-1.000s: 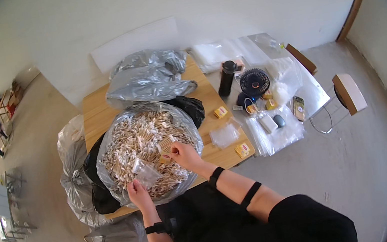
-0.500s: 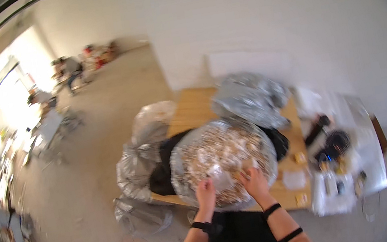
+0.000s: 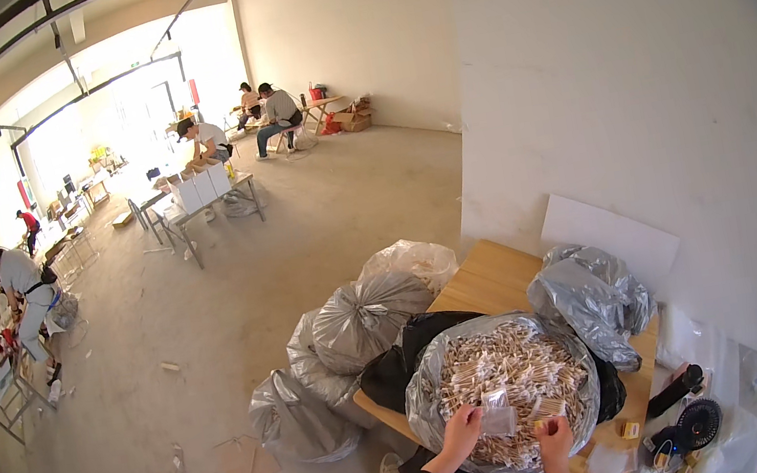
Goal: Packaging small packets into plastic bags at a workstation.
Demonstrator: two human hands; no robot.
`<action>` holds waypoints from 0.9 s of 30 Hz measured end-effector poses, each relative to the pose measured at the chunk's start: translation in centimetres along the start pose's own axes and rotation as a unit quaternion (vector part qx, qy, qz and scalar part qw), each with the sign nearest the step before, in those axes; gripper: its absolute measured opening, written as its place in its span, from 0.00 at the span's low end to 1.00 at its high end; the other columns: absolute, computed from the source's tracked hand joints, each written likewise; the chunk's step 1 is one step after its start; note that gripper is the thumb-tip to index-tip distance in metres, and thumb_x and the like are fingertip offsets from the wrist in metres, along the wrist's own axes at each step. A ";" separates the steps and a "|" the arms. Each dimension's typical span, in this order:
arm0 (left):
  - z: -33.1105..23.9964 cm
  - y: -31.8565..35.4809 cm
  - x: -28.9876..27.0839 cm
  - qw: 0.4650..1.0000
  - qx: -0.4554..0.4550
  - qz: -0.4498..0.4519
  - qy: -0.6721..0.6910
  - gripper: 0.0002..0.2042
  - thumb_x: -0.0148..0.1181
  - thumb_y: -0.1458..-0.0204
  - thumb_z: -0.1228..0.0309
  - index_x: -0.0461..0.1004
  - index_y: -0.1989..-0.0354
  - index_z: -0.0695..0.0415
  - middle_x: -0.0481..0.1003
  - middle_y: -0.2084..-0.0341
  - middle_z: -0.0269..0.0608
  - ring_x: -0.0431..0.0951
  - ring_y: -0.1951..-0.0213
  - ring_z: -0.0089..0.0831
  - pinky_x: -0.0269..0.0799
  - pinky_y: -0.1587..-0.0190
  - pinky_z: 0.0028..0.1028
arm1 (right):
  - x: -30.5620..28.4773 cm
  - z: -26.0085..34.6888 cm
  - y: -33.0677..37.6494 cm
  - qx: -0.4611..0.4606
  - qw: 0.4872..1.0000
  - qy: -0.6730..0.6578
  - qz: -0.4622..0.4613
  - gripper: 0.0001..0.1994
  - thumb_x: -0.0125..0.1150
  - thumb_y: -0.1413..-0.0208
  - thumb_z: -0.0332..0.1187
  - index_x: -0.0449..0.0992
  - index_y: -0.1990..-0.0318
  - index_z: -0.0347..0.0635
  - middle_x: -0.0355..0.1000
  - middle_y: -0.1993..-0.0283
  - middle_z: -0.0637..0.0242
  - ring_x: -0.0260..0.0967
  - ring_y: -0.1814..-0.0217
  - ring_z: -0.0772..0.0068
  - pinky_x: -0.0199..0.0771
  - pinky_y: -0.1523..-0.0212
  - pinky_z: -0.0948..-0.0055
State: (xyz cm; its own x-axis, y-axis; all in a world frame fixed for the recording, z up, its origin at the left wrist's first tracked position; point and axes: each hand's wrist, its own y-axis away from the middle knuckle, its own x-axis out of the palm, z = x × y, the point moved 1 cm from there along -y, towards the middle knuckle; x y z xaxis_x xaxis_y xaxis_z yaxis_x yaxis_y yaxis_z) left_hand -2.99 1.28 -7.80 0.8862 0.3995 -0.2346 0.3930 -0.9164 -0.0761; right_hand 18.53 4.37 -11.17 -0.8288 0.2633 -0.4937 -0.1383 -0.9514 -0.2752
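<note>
Left grip (image 3: 459,427) pinches clear packet (image 3: 498,416); contents indistinct.

1. A long room with a pale concrete floor (image 3: 319,236) and white walls (image 3: 631,78).
2. Bright windows (image 3: 121,109) glow at the upper left of the frame.
3. Dark rails (image 3: 65,9) cross the ceiling.
4. Work tables (image 3: 204,200) stand in the upper left, people seated nearby.
5. A white board (image 3: 612,239) leans against the right wall.

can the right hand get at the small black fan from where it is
Probably yes. The right hand rests at the near rim of the big silver bag, and the small black fan stands on the table to its right with only small yellow packets between.
</note>
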 end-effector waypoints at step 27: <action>0.1 -0.1 2.6 0.976 -0.115 0.073 0.169 0.09 0.48 0.44 0.68 0.63 0.77 0.54 0.57 0.88 0.25 0.55 0.85 0.14 0.52 0.83 0.15 | -18.7 -15.3 15.0 0.328 0.914 0.057 -0.231 0.10 0.63 0.56 0.32 0.69 0.70 0.37 0.68 0.80 0.69 0.65 0.78 0.80 0.65 0.77 0.79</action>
State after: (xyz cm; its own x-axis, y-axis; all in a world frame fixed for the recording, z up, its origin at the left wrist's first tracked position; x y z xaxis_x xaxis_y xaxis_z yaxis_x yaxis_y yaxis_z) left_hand -0.75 2.41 -8.55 0.9521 0.2851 0.1103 0.2657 -0.9502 0.1626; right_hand 40.28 -12.38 -18.70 -0.5435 0.6408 -0.5421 -0.7857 -0.6156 0.0600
